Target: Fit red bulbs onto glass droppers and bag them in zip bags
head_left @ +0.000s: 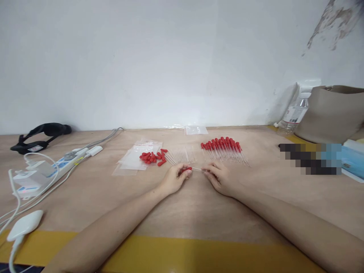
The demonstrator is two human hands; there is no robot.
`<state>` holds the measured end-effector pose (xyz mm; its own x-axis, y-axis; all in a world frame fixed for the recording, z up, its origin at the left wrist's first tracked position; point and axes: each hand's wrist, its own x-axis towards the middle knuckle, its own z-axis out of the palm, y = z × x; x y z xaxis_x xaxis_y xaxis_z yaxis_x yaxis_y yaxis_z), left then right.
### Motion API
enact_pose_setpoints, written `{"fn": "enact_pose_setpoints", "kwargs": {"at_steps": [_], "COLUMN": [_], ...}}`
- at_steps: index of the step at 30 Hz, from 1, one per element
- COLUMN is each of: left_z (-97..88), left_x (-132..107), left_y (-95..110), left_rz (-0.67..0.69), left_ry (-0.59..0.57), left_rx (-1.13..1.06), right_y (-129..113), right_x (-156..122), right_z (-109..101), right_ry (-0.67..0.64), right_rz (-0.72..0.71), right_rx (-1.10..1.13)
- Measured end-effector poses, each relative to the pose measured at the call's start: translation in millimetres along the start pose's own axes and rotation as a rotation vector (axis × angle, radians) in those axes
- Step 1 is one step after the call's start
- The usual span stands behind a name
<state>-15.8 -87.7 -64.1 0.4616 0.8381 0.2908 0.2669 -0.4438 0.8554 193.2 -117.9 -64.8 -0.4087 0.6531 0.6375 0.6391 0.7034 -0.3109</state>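
Red bulb [190, 168] pinched between thumb and fingers of left hand [174, 179]; most of it covered by the grip. Clear thin tube [196, 169] spans the gap between the hands, its right end pinched in the fingertips of right hand [218, 178], its left end met by the bulb. How far the tube is seated cannot be told. Both hands held low over the brown tabletop [176, 220].

Loose red bulbs [152, 157] heaped beyond and left of the left hand, partly on flat clear bags [127, 162]. Bare tubes [183, 154] laid side by side just beyond the left hand. Red-topped droppers [224, 148] lined up in a slanting row just beyond the right hand. Power strip [66, 163] set well left of the left hand.
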Motion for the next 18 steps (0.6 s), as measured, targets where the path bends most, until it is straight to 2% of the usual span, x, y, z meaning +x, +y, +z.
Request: {"fn": "enact_pose_setpoints", "kwargs": {"at_steps": [9, 18], "left_z": [0.0, 0.7], "left_x": [2.5, 3.8], "left_y": [-5.3, -1.5], "left_rz": [-0.009, -0.042], "left_ry": [-0.021, -0.044], "left_rx": [-0.037, -0.142], "right_y": [1.1, 2.9], "right_x": [0.5, 1.9], "right_z": [1.4, 2.4], "right_ry": [0.009, -0.052], "right_rz": [0.006, -0.042], "right_rx": [-0.004, -0.072]}}
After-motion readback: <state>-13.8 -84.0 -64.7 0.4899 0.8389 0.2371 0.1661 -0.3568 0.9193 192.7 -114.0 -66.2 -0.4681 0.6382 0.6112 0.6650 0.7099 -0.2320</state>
